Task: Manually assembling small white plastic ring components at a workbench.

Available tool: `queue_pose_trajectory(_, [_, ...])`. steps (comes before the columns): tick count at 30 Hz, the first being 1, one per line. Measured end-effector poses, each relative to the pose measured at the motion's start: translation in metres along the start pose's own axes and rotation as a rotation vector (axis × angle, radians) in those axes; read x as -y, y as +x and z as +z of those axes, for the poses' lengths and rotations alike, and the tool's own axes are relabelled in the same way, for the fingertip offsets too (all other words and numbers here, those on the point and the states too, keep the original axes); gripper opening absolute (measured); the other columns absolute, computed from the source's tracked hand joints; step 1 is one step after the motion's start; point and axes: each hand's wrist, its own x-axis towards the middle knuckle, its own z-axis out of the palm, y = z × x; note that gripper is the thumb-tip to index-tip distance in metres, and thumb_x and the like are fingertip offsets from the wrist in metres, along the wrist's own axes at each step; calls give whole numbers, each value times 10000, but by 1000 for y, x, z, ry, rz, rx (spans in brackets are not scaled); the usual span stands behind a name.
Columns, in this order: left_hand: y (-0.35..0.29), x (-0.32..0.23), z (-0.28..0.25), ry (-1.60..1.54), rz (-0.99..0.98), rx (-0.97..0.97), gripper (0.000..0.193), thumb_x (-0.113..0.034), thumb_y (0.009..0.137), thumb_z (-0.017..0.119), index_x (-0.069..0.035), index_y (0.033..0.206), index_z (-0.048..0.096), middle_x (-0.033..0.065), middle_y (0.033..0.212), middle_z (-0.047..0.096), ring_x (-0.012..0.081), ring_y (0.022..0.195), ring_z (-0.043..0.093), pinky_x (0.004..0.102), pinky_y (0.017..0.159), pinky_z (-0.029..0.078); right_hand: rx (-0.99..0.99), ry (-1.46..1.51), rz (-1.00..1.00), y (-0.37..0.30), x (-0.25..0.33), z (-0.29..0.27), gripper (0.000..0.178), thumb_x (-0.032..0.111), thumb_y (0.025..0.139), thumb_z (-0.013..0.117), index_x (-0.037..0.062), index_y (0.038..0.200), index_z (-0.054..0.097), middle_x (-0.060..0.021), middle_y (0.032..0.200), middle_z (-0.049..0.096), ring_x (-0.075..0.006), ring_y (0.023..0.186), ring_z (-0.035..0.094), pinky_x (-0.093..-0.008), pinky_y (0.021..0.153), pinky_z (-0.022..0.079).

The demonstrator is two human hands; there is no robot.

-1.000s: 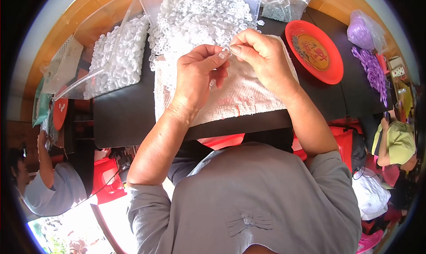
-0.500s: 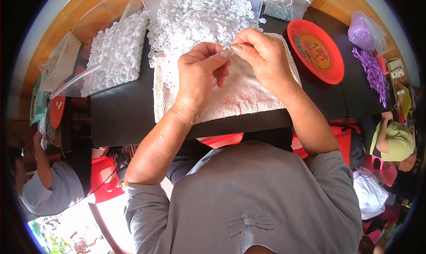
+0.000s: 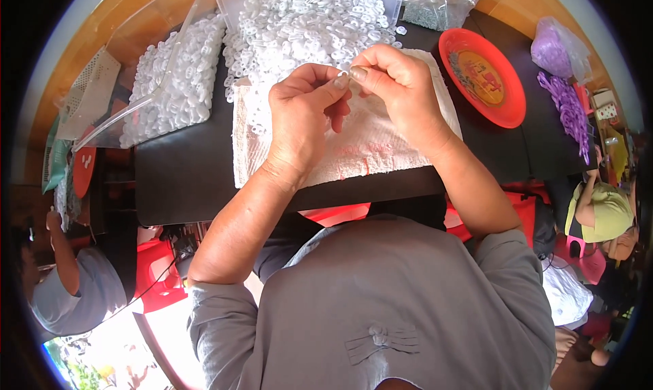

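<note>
Thumb and fingers of my left hand (image 3: 299, 114) pinch a small white plastic piece (image 3: 343, 73), mostly covered by the fingertips. Against it, my right hand (image 3: 406, 94) is closed in a pinch; whatever its fingers hold is too small to make out. Both hands meet above a pale towel (image 3: 415, 155) spread on the black table (image 3: 180, 186). Just beyond them lies a big heap of similar white plastic pieces (image 3: 309, 22), spilling out of a clear bin onto the towel.
To the left, a clear plastic box (image 3: 102, 135) holds more white pieces. A red oval tray (image 3: 511, 112) with small grey bits stands right, near purple strands (image 3: 568, 107), a purple bag (image 3: 552, 50) and a clear bag of grey bits (image 3: 435, 12). Other people sit on both sides.
Both hands keep their pinch at nearly the same spot, fingertips pressed together. The whole view has shifted slightly.
</note>
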Motion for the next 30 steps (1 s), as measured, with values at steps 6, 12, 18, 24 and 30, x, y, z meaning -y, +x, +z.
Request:
queue_pose_trajectory(6, [-1,-1,1,45,2,31,95,-52,915,608,30,964,614,89,787,642,125,604,581,237,495,432,14,-35,10,4,1,-6,50,33,910,607,-16,901,615,5,782,602,-66,704,544,-220,644,459])
queue_pose_trajectory(12, [0,-1,0,79,3,-14,95,-51,904,622,31,952,619,87,773,640,122,584,575,229,489,428,11,-97,-24,4,-2,-6,49,28,906,609,-18,890,611,6,771,600,-63,697,543,-215,644,457])
queue_pose_trajectory(18, [-2,-1,2,126,21,-50,67,-35,887,632,30,893,619,64,709,614,96,551,547,222,427,397,9,-136,-42,1,-2,-3,46,23,909,604,-15,883,604,7,776,600,-61,698,541,-213,641,455])
queue_pose_trajectory(24, [-4,6,2,83,48,-74,65,-40,892,626,20,874,608,44,694,596,82,545,523,217,424,386,-21,-90,-45,-3,-5,5,38,13,904,602,-16,879,603,1,765,600,-65,681,545,-213,626,454])
queue_pose_trajectory(30, [-6,3,7,174,154,-109,59,-31,897,608,10,856,600,42,690,603,71,543,513,216,432,382,-27,-3,-57,-2,2,13,35,3,907,588,-10,881,607,1,776,607,-64,684,555,-212,627,459])
